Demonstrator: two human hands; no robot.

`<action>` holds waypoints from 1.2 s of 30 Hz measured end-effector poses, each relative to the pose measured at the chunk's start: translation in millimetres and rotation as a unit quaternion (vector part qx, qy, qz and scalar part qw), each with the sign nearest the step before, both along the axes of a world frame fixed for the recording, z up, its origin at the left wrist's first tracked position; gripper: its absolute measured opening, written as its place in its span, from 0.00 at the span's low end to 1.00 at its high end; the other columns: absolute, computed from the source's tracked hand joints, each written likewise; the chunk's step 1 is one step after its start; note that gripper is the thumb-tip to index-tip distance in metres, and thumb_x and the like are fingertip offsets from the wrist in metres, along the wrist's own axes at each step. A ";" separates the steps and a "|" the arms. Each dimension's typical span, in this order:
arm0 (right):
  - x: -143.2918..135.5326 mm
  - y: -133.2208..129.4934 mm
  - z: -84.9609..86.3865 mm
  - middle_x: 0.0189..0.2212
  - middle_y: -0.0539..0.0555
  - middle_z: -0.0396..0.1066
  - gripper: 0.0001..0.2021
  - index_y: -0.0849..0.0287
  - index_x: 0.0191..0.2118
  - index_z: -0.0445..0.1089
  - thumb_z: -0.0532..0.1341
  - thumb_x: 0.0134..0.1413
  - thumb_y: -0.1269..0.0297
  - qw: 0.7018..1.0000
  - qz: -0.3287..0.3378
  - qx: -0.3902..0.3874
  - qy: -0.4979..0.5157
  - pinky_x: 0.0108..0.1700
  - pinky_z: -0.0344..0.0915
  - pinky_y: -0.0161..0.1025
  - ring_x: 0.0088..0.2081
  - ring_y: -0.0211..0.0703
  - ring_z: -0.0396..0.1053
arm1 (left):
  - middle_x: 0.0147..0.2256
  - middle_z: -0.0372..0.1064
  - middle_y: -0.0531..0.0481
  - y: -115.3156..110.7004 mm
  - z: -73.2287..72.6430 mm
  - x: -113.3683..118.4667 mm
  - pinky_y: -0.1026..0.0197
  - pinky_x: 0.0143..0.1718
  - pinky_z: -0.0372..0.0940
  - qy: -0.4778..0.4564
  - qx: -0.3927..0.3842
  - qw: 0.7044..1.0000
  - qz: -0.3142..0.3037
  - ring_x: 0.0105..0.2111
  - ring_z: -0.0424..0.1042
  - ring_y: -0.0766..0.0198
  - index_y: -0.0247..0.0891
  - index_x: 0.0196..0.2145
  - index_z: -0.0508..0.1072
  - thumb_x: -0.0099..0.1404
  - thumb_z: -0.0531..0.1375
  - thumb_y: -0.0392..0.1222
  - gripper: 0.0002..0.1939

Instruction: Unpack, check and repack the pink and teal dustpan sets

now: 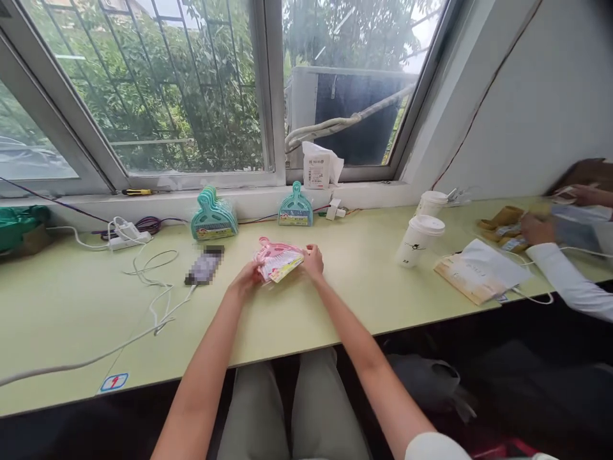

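A pink mini dustpan set [279,259] in clear wrap, with a colourful label card, is held just over the green table [287,326]. My left hand [247,276] grips its left side, fingers partly hidden by the wrap. On the other side, my right hand [313,260] is closed on the right edge near the card. Behind it, a single teal dustpan set [295,207] leans against the sill. Further left stands a row of several teal dustpan sets [214,214], also wrapped and labelled.
A phone [205,265] on a white cable lies left of my hands, near a power strip [128,236]. Two lidded white cups [419,243] and a tissue pack [481,271] are to the right. A co-worker's hand [537,229] handles yellow items [502,225] at far right.
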State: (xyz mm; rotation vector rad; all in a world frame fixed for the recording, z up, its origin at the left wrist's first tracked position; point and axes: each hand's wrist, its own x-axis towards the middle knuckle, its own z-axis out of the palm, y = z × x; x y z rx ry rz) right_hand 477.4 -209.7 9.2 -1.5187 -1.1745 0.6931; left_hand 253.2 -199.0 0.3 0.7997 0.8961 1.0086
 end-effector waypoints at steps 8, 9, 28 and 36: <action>-29.5 -18.2 -13.1 0.27 0.52 0.72 0.17 0.54 0.26 0.69 0.50 0.61 0.54 0.983 0.091 0.116 -0.108 0.37 0.62 0.37 0.31 0.43 0.68 | 0.38 0.73 0.45 3.7 -11.1 3.8 0.61 0.31 0.73 -0.069 0.090 0.990 0.078 0.32 0.75 0.62 0.35 0.41 0.67 0.55 0.62 0.31 0.16; -31.3 -16.5 -15.9 0.24 0.51 0.72 0.20 0.54 0.24 0.69 0.50 0.61 0.52 0.987 0.112 0.090 -0.072 0.33 0.61 0.36 0.26 0.41 0.67 | 0.38 0.73 0.45 2.8 -10.7 4.5 0.61 0.31 0.73 -0.073 0.094 0.989 0.087 0.32 0.74 0.63 0.36 0.42 0.67 0.55 0.62 0.32 0.16; -22.3 -18.1 -9.3 0.46 0.57 0.68 0.09 0.54 0.43 0.70 0.58 0.57 0.61 0.957 0.135 0.222 -0.129 0.53 0.63 0.47 0.51 0.48 0.63 | 0.44 0.72 0.48 -8.2 -4.8 14.2 0.66 0.32 0.70 -0.093 0.126 0.984 0.085 0.36 0.74 0.67 0.41 0.52 0.64 0.57 0.61 0.32 0.24; -18.1 -5.3 -15.0 0.45 0.57 0.69 0.18 0.57 0.47 0.65 0.56 0.57 0.51 0.983 0.095 0.113 0.109 0.40 0.69 0.39 0.41 0.43 0.70 | 0.45 0.72 0.46 -4.6 -7.4 12.2 0.65 0.35 0.69 -0.103 0.107 0.980 0.130 0.38 0.73 0.66 0.38 0.48 0.67 0.58 0.59 0.32 0.19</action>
